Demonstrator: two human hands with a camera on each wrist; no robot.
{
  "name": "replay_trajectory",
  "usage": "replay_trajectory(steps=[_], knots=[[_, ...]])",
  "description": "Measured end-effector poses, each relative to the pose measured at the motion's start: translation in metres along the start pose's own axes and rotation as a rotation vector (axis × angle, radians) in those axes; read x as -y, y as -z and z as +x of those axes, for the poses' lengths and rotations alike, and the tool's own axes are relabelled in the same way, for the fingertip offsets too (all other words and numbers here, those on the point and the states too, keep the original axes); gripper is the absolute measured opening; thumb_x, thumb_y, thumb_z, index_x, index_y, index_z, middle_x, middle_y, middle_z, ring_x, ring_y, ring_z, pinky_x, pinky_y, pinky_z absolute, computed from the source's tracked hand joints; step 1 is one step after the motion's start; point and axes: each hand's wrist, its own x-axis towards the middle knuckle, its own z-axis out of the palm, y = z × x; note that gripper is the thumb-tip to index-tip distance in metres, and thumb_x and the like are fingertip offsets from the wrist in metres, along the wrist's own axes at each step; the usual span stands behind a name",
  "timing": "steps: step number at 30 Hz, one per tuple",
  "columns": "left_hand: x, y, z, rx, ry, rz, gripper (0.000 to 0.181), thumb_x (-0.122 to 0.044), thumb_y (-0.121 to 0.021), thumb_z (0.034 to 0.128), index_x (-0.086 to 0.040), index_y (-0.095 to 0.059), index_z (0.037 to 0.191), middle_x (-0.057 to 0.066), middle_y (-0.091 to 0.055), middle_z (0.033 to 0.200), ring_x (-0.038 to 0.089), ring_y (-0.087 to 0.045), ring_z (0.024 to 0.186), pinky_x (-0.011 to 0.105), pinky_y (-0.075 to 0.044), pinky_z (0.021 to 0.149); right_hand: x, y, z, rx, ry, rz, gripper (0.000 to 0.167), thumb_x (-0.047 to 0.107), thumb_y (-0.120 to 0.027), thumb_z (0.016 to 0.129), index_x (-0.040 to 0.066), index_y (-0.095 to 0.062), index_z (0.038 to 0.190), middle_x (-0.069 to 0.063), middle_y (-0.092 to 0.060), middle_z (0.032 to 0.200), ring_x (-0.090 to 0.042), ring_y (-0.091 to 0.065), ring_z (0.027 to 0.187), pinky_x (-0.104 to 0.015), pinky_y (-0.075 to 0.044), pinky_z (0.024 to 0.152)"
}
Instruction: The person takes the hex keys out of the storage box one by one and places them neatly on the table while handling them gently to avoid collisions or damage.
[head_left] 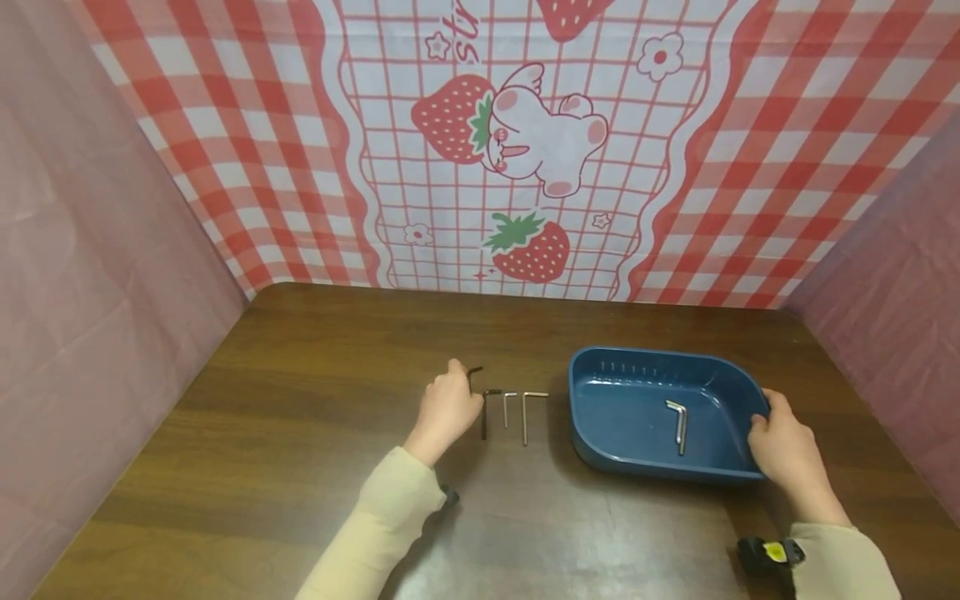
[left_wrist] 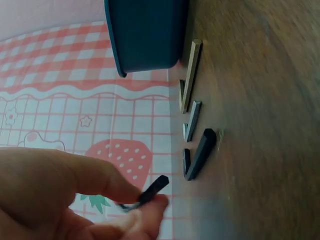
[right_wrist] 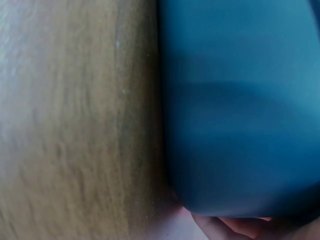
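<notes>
Sleeves [head_left: 378,525] outstretched, apart; left hand [head_left: 446,408] pinching hex key [left_wrist: 157,188]

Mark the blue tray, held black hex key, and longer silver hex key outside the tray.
Blue tray [head_left: 622,425]: head view, bare floor.
Held black hex key [left_wrist: 157,187]: left wrist view, projecting end.
Longer silver hex key [left_wrist: 191,72] outside the tray: left wrist view, long arm.

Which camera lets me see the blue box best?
The head view: it shows most of the blue box, with bent metal keys inside and the right hand gripping one end. The left wrist view shows only part of its outside, cut off at the top. The right wrist view shows a blurry close-up of its side.
</notes>
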Motion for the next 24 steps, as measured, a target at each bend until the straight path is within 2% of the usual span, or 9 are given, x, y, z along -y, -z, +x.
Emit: replay_trajectory(steps=[3, 6, 10, 16, 24], knots=[[0.002, -0.003, 0.000, 0.045, 0.041, 0.024, 0.068, -0.008, -0.059, 0.0776, 0.015, -0.024, 0.132, 0.011, -0.052, 0.059, 0.019, -0.046, 0.046, 0.028, -0.036, 0.039, -0.001, -0.001, -0.001, 0.000, 0.000, 0.002, 0.044, 0.009, -0.032, 0.093, -0.010, -0.023, 0.132, -0.045, -0.038, 0.116, -0.061, -0.040, 0.099, -0.061, -0.036, 0.076], [0.005, -0.006, 0.001, 0.050, 0.060, 0.008, 0.073, -0.007, -0.058, 0.0779, 0.015, -0.018, 0.135, 0.009, -0.051, 0.056, 0.018, -0.045, 0.043, 0.027, -0.034, 0.038, -0.001, -0.001, -0.001, 0.001, 0.003, 0.003, 0.044, 0.009, -0.032, 0.093, -0.010, -0.023, 0.131, -0.045, -0.038, 0.117, -0.061, -0.040, 0.099, -0.061, -0.036, 0.076], [0.007, -0.009, 0.001, 0.034, 0.057, -0.001, 0.073, -0.005, -0.057, 0.0769, 0.016, -0.018, 0.135, 0.008, -0.050, 0.053, 0.016, -0.041, 0.041, 0.025, -0.031, 0.036, 0.001, 0.000, -0.002, 0.005, 0.008, 0.003, 0.045, 0.009, -0.031, 0.093, -0.011, -0.022, 0.132, -0.045, -0.038, 0.117, -0.061, -0.040, 0.099, -0.062, -0.036, 0.076], [0.009, -0.010, 0.004, 0.044, 0.057, 0.007, 0.073, -0.006, -0.058, 0.0745, 0.016, -0.021, 0.133, 0.011, -0.051, 0.058, 0.020, -0.047, 0.046, 0.029, -0.037, 0.040, 0.001, 0.000, -0.001, 0.001, 0.011, 0.008, 0.044, 0.009, -0.032, 0.093, -0.011, -0.023, 0.132, -0.045, -0.038, 0.117, -0.061, -0.039, 0.100, -0.062, -0.036, 0.077], [0.011, -0.011, 0.006, 0.111, 0.049, 0.012, 0.070, -0.008, -0.058, 0.0766, 0.016, -0.024, 0.133, 0.010, -0.052, 0.060, 0.019, -0.046, 0.046, 0.026, -0.036, 0.039, 0.001, 0.001, -0.001, 0.004, 0.003, 0.007, 0.044, 0.010, -0.031, 0.094, -0.010, -0.022, 0.132, -0.045, -0.038, 0.117, -0.061, -0.039, 0.100, -0.062, -0.035, 0.077]])
